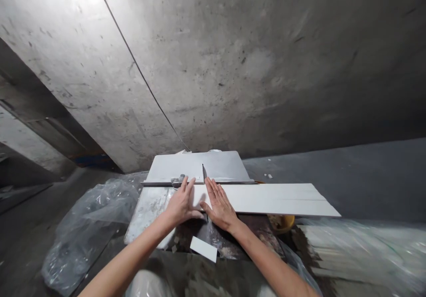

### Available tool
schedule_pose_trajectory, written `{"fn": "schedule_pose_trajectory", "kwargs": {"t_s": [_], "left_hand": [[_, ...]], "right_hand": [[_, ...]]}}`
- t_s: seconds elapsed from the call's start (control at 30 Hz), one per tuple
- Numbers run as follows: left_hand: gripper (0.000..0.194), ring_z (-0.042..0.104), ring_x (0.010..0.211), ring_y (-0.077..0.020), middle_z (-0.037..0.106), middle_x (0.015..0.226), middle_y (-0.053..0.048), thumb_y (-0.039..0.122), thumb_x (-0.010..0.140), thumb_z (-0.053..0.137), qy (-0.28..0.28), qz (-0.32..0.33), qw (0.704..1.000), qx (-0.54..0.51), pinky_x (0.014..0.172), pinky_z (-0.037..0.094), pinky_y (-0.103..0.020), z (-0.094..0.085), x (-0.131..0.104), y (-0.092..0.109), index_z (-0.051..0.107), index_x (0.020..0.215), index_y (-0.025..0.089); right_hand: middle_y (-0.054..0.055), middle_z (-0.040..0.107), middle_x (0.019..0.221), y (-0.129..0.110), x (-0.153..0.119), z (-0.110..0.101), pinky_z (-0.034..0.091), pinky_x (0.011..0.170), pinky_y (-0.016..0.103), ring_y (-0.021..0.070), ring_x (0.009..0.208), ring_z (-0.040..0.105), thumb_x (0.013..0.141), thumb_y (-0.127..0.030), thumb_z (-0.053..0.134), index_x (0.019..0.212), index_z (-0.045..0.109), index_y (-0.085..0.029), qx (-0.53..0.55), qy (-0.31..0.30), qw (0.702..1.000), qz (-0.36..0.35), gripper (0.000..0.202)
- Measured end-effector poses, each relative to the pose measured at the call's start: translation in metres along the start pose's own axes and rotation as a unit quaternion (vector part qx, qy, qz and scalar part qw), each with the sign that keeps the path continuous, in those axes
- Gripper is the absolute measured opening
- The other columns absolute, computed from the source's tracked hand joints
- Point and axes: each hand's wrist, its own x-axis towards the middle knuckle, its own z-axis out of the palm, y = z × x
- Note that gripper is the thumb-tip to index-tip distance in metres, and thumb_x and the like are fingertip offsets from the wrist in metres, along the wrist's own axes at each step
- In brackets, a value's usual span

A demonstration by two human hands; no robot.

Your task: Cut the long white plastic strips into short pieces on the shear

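Observation:
A long white board (276, 197) lies across the table of a bench saw (229, 158), its far edge along a dark rail (233, 183). The thin saw blade (203, 173) stands upright just beyond that rail. My left hand (181, 203) grips the board's left end, thumb at the near edge and fingers towards the far edge. Beside it, my right hand (220, 205) lies flat on the board with its fingers stretched out and thumb apart. A small metal clamp-like piece (176, 181) sits on the rail by my left fingertips. A short white offcut (203, 248) rests nearer to me.
A concrete wall (233, 66) rises behind the saw, with a dark cable (140, 71) running down it. Clear plastic sheeting (89, 226) is bunched on the left. A yellow container (285, 224) stands under the board. Plastic-wrapped pale strips (359, 248) lie at right.

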Motion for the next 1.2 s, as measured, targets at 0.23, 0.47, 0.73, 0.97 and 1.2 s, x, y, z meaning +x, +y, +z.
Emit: {"fn": "schedule_pose_trajectory", "kwargs": {"t_s": [0.23, 0.47, 0.73, 0.97, 1.2], "left_hand": [[0.126, 0.038, 0.134, -0.0333, 0.029, 0.152, -0.013, 0.058, 0.055, 0.084, -0.041, -0.043, 0.998, 0.001, 0.104, 0.040, -0.041, 0.001, 0.041, -0.005, 0.012, 0.151, 0.022], [0.122, 0.047, 0.126, -0.0349, 0.044, 0.140, -0.019, 0.059, 0.057, 0.083, -0.014, -0.055, 0.998, 0.022, 0.098, 0.042, -0.039, -0.005, 0.108, -0.031, 0.015, 0.149, 0.017], [0.094, 0.050, 0.121, -0.0322, 0.044, 0.138, -0.014, 0.056, 0.060, 0.079, -0.013, -0.031, 0.998, 0.050, 0.095, 0.044, -0.038, -0.009, 0.103, -0.021, 0.033, 0.134, 0.019], [0.098, 0.044, 0.125, -0.0357, 0.030, 0.147, -0.016, 0.059, 0.054, 0.078, -0.048, -0.018, 0.996, 0.069, 0.100, 0.042, -0.044, 0.002, 0.040, 0.001, 0.036, 0.132, 0.017], [0.102, 0.020, 0.140, -0.0419, 0.050, 0.132, -0.014, 0.070, 0.054, 0.075, -0.130, 0.096, 0.984, 0.076, 0.112, -0.008, -0.065, -0.002, -0.057, 0.026, 0.037, 0.135, 0.021]], "right_hand": [[0.011, 0.029, 0.153, 0.069, -0.012, -0.012, 0.015, 0.115, 0.056, 0.0285, 0.143, 0.021, 0.093, -0.065, 0.030, 0.153, 0.014, -0.019, -0.085, -0.050, 0.994, -0.035, 0.077], [0.014, 0.030, 0.152, 0.112, 0.054, -0.010, 0.023, 0.115, 0.051, 0.0283, 0.141, 0.026, 0.095, -0.061, 0.029, 0.147, 0.032, -0.011, -0.135, -0.048, 0.989, -0.036, 0.073], [0.014, 0.032, 0.151, 0.109, 0.053, -0.016, 0.024, 0.115, 0.048, 0.0275, 0.141, 0.027, 0.095, -0.061, 0.030, 0.147, 0.033, -0.011, -0.134, -0.049, 0.989, -0.035, 0.073], [0.012, 0.034, 0.151, 0.085, -0.021, -0.008, 0.029, 0.113, 0.049, 0.0265, 0.140, 0.029, 0.093, -0.064, 0.035, 0.151, 0.022, -0.016, -0.120, 0.004, 0.991, -0.068, 0.076], [0.012, 0.036, 0.150, 0.073, -0.035, -0.013, 0.030, 0.113, 0.049, 0.0262, 0.140, 0.030, 0.093, -0.063, 0.036, 0.150, 0.026, -0.015, -0.106, -0.006, 0.992, -0.074, 0.075]]}}
